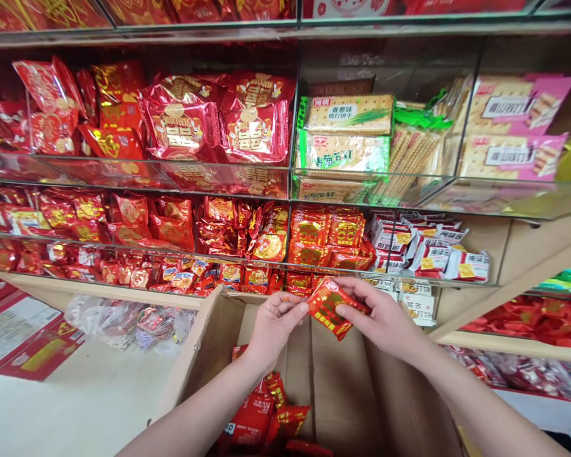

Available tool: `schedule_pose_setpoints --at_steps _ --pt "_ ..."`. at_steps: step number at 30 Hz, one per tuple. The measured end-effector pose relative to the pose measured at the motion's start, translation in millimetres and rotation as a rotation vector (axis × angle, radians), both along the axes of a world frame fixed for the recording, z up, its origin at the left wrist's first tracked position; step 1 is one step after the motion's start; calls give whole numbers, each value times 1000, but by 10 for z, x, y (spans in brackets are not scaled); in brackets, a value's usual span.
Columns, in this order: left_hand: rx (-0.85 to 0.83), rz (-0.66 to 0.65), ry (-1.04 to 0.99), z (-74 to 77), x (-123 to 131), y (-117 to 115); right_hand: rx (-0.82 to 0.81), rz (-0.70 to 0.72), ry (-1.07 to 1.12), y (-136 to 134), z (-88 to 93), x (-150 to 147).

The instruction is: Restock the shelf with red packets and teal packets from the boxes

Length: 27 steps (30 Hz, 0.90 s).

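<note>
Between my two hands is a small red snack packet [330, 309] with gold print, held above an open cardboard box [295, 362]. My left hand [278, 320] pinches the packet's left edge between thumb and fingers. On its right side, my right hand [378, 314] grips it with the thumb across the front and the fingers behind. Inside the box, at the lower left, lie several loose red packets [254, 416], partly hidden by my left forearm. Just beyond my hands, similar red and gold packets [309, 228] are stacked in a shelf compartment.
Clear-fronted shelves hold large red bags [183, 124], green-ended cracker packs [347, 149], pink-ended cracker packs [509, 155] and white packets [431, 254]. Clear plastic bags [118, 320] sit beneath the shelves. A red carton [23, 330] stands on the floor at left. A wooden shelf edge [99, 289] borders the box.
</note>
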<state>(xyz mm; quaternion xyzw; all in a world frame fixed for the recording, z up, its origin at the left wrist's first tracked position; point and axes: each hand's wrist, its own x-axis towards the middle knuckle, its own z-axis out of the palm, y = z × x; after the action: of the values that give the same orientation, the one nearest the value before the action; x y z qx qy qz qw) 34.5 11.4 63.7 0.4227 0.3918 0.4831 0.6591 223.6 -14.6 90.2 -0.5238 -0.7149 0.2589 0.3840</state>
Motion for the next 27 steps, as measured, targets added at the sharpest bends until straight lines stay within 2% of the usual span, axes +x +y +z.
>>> schedule_pose_setpoints --at_steps 3,5,7,9,13,16,19,23,27 --pt "17 -66 74 -66 -106 13 129 -199 -35 217 84 214" --pt "48 -139 164 -152 -221 21 267 -388 -148 396 148 363" --pt "99 -202 279 -249 -339 25 396 -472 -299 580 213 467" --pt "145 -244 389 -333 -436 22 473 -431 -423 753 265 514" --pt "174 -287 508 -424 -536 1 498 -289 -563 1049 301 506" --pt "238 -308 646 -448 -579 -11 513 -389 -652 1209 266 488" --pt "354 -375 863 -478 -656 -7 497 -506 -652 1298 188 484" --pt "527 -552 1117 -538 -805 -11 491 -398 -596 1312 69 486" --pt "417 -786 1264 -544 -882 -60 507 -395 -591 1261 -25 471"
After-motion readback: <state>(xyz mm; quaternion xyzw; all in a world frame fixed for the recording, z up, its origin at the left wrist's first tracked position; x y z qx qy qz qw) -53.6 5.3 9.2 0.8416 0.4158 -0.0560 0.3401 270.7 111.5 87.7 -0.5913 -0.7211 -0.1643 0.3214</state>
